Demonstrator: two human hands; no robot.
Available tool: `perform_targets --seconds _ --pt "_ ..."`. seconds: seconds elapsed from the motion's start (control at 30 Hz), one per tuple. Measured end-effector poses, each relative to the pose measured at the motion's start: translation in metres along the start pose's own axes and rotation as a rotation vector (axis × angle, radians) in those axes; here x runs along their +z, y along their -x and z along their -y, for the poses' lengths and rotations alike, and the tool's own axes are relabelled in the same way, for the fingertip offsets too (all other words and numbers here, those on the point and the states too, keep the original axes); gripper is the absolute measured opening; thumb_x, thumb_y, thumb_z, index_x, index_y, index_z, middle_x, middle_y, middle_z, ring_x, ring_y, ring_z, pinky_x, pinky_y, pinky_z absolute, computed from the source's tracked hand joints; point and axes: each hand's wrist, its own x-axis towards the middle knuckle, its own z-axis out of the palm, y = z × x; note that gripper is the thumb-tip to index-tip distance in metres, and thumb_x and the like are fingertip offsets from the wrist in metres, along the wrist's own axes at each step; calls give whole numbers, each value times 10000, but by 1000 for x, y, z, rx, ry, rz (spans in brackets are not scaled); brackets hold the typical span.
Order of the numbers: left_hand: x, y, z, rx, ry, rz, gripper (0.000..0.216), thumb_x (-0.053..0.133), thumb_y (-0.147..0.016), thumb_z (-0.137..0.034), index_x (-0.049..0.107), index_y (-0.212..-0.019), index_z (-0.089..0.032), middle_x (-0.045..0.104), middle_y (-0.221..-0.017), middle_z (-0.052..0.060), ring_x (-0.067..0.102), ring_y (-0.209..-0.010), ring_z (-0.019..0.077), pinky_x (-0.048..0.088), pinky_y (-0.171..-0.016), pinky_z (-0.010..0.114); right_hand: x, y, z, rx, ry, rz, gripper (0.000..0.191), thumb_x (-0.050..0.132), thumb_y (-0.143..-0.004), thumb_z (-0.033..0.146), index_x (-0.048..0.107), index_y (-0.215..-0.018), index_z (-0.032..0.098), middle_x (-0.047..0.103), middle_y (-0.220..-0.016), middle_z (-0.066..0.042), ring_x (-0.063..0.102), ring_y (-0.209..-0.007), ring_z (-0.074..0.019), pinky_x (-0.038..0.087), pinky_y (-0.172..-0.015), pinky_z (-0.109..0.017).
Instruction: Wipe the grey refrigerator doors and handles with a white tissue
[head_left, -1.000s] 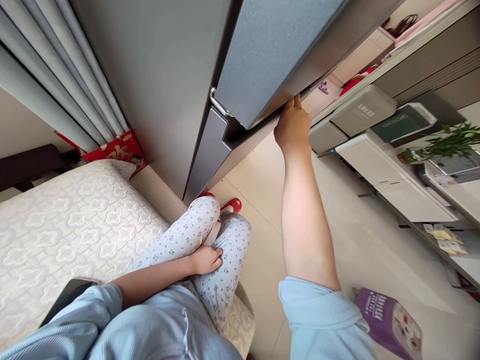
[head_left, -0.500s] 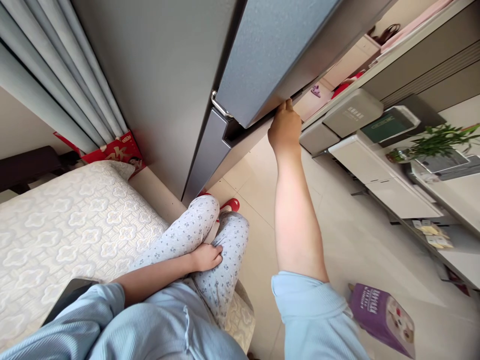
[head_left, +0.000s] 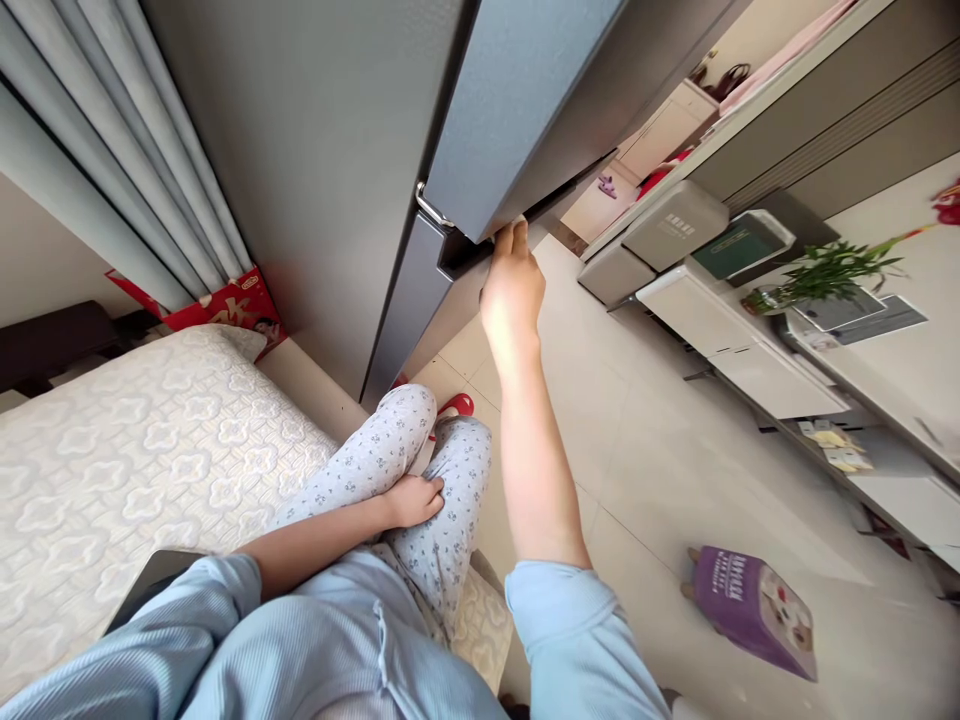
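My right hand [head_left: 514, 275] reaches forward to a grey refrigerator. Its fingers are curled up into the dark gap under the upper refrigerator door [head_left: 525, 90], near the corner by the metal hinge [head_left: 433, 207]. The fingertips are partly hidden behind the edge. Below that gap is the lower door [head_left: 409, 290], flush with the refrigerator body [head_left: 315, 150]. On my thigh, over patterned pajama trousers [head_left: 450, 540], lies my left hand [head_left: 415, 500] with nothing in it, its fingers laid loosely over the cloth.
I sit on a quilted cover [head_left: 150, 450], with a dark flat device [head_left: 154, 585] by my left arm. A red box [head_left: 240, 305] stands beside grey curtains [head_left: 142, 130]. A purple bag [head_left: 750, 610] is on the tiled floor. White cabinets [head_left: 780, 370] and a plant [head_left: 840, 270] are at right.
My right hand has shifted left along the upper door's lower edge, closer to the hinge corner. The view has turned slightly right. My left hand stays on my thigh.
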Motion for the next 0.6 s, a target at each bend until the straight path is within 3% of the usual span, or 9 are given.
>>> perform_targets --seconds 0.13,0.33,0.6 --pt "3 0 1 8 -1 -10 350 350 -1041 -336 623 -1147 -144 738 -974 139 730 -895 280 548 -810 348 -10 23 19 -44 -26 -90 581 235 -1009 135 462 -1538 55 425 -1597 -253 598 -1354 -297 589 -1025 -427" --pt "5 0 2 11 -2 -25 344 346 -1035 -332 622 -1126 -149 736 -961 143 729 -891 285 541 -796 350 -28 53 43 -58 -59 -77 587 181 -1027 152 489 -1520 70 434 -1596 -237 633 -1296 -301 604 -1021 -438" --pt "5 1 4 6 5 -25 334 354 -1031 -345 619 -1112 -158 736 -959 139 729 -886 288 537 -793 348 -40 54 34 -116 -76 -14 595 161 -1026 123 478 -1528 82 415 -1623 -200 614 -1334 -284 590 -1054 -400"
